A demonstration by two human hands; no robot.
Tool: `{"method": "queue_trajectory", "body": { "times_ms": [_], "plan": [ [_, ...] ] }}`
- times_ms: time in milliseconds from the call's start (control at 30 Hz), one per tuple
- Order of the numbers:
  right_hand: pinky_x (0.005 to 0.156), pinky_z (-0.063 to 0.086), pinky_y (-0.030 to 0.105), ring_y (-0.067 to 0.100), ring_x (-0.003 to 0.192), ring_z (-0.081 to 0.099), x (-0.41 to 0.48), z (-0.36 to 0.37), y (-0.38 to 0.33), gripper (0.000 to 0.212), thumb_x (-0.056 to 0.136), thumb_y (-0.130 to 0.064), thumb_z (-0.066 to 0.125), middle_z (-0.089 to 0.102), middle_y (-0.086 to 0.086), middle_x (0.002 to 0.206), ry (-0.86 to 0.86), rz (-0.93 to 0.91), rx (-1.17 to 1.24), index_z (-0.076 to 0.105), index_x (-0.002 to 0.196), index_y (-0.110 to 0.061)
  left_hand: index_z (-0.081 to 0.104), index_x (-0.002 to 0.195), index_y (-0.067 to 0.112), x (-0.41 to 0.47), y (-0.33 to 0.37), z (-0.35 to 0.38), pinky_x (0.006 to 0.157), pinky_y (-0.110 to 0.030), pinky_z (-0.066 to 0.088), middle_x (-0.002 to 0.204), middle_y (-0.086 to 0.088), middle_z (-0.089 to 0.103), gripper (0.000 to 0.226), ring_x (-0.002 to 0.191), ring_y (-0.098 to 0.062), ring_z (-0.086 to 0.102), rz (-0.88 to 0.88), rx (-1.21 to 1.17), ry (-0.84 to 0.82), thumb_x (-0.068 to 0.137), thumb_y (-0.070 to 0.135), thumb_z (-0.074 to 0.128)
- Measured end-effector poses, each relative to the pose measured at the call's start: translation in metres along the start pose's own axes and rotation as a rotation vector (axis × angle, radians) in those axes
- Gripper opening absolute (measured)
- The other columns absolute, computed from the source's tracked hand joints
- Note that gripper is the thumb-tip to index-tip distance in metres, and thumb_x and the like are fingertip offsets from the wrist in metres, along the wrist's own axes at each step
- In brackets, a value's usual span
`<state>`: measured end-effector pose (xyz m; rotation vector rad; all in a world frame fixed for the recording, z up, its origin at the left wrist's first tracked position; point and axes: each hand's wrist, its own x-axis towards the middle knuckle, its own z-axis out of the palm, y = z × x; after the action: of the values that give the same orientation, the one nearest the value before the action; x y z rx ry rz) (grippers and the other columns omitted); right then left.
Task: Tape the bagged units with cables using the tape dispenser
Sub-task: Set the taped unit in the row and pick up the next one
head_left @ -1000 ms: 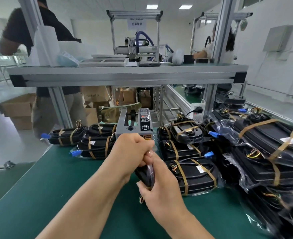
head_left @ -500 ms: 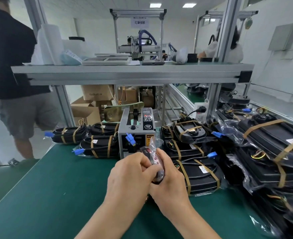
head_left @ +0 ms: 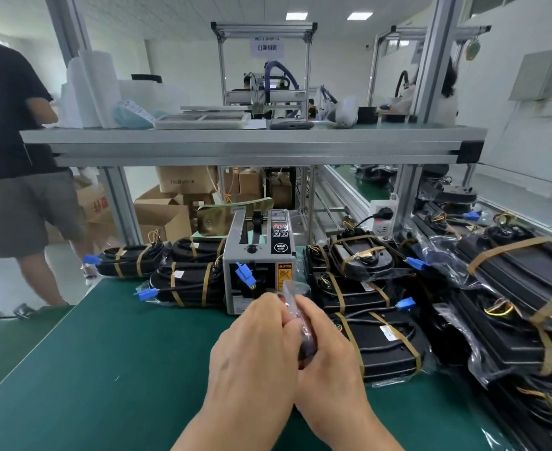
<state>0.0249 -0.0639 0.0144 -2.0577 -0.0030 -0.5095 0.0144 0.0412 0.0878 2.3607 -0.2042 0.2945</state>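
Grip check: your left hand (head_left: pixel 255 346) curls its fingers over the near side of a small dark bagged unit (head_left: pixel 306 338). Your right hand (head_left: pixel 328 362) cups it from the other side, fingers wrapped round it, so both hands are grasping the same piece. The loose clear bag end (head_left: pixel 292 289) pokes up above your knuckles. The unit is off the green worktop (head_left: pixel 105 369), squeezed between your two hands just in front of the tape dispenser (head_left: pixel 257 255). Likely reason: you're pressing bag and cable into one tight bundle so a strip can go round it. Holding it close to the outlet also means either hand can reach for tape with little travel. The cable is mostly hidden by your fingers, so I can't tell how it's coiled. A blue connector (head_left: pixel 245 275) sits at the dispenser's mouth; I can't tell which unit it belongs to. No tan strip shows on the held piece, so I'd judge this one not yet wrapped. The left stack of taped units (head_left: pixel 187 283) and the right stack of taped units (head_left: pixel 382 346) flank the dispenser. That leaves the middle free for your hands, and it looks like a deliberate done-pile layout. The larger bagged pieces (head_left: pixel 512 288), banded too, crowd the far right.
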Motion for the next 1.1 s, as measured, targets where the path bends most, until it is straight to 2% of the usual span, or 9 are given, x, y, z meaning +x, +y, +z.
{"method": "queue_trajectory", "body": {
  "times_ms": [67, 133, 233, 433, 533, 633, 800, 1000, 1100],
  "plan": [
    [0.085, 0.027, -0.01, -0.039, 0.106, 0.033, 0.004, -0.003, -0.004, 0.083, 0.068, -0.072, 0.046, 0.053, -0.03, 0.132, -0.014, -0.002, 0.012, 0.044, 0.145, -0.043, 0.04, 0.079, 0.027, 0.0, 0.005, -0.001, 0.058, -0.018, 0.038, 0.074, 0.008, 0.057, 0.02, 0.067, -0.005, 0.051, 0.022, 0.05, -0.03, 0.098, 0.036, 0.042],
    [0.084, 0.031, -0.008, -0.03, 0.111, 0.041, 0.007, -0.007, -0.005, 0.064, 0.079, -0.051, 0.067, 0.061, -0.035, 0.119, -0.054, -0.029, 0.024, 0.045, 0.139, -0.054, 0.044, 0.079, 0.027, 0.003, 0.006, -0.002, 0.064, -0.027, 0.048, 0.072, 0.004, 0.062, 0.019, 0.067, -0.009, 0.059, -0.037, -0.11, -0.078, 0.097, 0.03, 0.045],
    [0.085, 0.03, -0.007, -0.035, 0.106, 0.04, 0.009, -0.014, -0.001, 0.083, 0.08, -0.023, 0.076, 0.05, -0.045, 0.105, -0.085, -0.059, -0.053, 0.03, 0.14, -0.057, 0.057, 0.079, 0.017, 0.011, 0.0, 0.0, 0.063, -0.036, 0.056, 0.065, 0.0, 0.069, 0.014, 0.058, -0.016, 0.068, -0.166, -0.507, -0.174, 0.093, 0.018, 0.056],
    [0.079, 0.043, 0.0, -0.016, 0.094, 0.062, 0.018, -0.03, 0.011, 0.072, 0.063, -0.028, 0.091, 0.07, -0.03, 0.1, -0.077, 0.075, 0.064, 0.054, 0.118, -0.057, 0.072, 0.07, 0.023, 0.036, -0.035, -0.005, 0.049, -0.02, 0.048, 0.066, -0.004, 0.071, 0.02, 0.051, -0.013, 0.062, -0.196, -0.794, -0.074, 0.087, 0.028, 0.065],
    [0.076, 0.047, 0.003, -0.016, 0.087, 0.064, 0.026, -0.039, 0.013, 0.069, 0.066, -0.018, 0.09, 0.066, -0.04, 0.094, -0.102, 0.143, 0.136, 0.057, 0.112, -0.056, 0.074, 0.077, 0.017, 0.072, -0.068, 0.001, 0.049, -0.022, 0.042, 0.064, 0.002, 0.065, 0.021, 0.048, -0.008, 0.052, -0.413, -0.872, 0.084, 0.094, 0.023, 0.062],
    [0.09, 0.053, 0.02, -0.013, 0.087, 0.065, 0.034, -0.044, 0.013, 0.066, 0.07, -0.015, 0.086, 0.067, -0.037, 0.094, -0.058, 0.207, 0.195, 0.06, 0.121, -0.05, 0.07, 0.092, 0.009, 0.106, -0.085, 0.026, 0.042, -0.018, 0.038, 0.067, 0.001, 0.061, 0.011, 0.051, -0.008, 0.048, -0.673, -0.991, 0.032, 0.094, 0.017, 0.064],
    [0.064, 0.048, 0.001, -0.019, 0.088, 0.061, 0.039, -0.048, 0.019, 0.062, 0.076, -0.016, 0.083, 0.063, -0.042, 0.096, -0.001, 0.205, 0.228, 0.057, 0.121, -0.051, 0.062, 0.077, 0.012, 0.136, -0.087, 0.055, 0.035, -0.013, 0.034, 0.053, 0.005, 0.057, 0.022, 0.041, -0.003, 0.047, -0.837, -1.071, -0.064, 0.098, 0.02, 0.061],
    [0.069, 0.046, 0.0, -0.018, 0.089, 0.062, 0.037, -0.044, 0.02, 0.061, 0.077, -0.016, 0.083, 0.064, -0.043, 0.098, -0.014, 0.193, 0.229, 0.055, 0.115, -0.055, 0.062, 0.078, 0.012, 0.149, -0.084, 0.061, 0.035, -0.011, 0.035, 0.045, 0.006, 0.056, 0.02, 0.033, -0.001, 0.05, -0.928, -1.153, -0.031, 0.096, 0.019, 0.064],
    [0.083, 0.051, 0.013, -0.014, 0.091, 0.064, 0.033, -0.043, 0.017, 0.062, 0.076, -0.017, 0.083, 0.065, -0.04, 0.099, -0.017, 0.192, 0.222, 0.056, 0.12, -0.052, 0.06, 0.079, 0.012, 0.154, -0.082, 0.066, 0.033, -0.011, 0.034, 0.042, 0.006, 0.057, 0.016, 0.031, -0.001, 0.051, -0.96, -1.214, 0.007, 0.095, 0.013, 0.065]
  ]
}}
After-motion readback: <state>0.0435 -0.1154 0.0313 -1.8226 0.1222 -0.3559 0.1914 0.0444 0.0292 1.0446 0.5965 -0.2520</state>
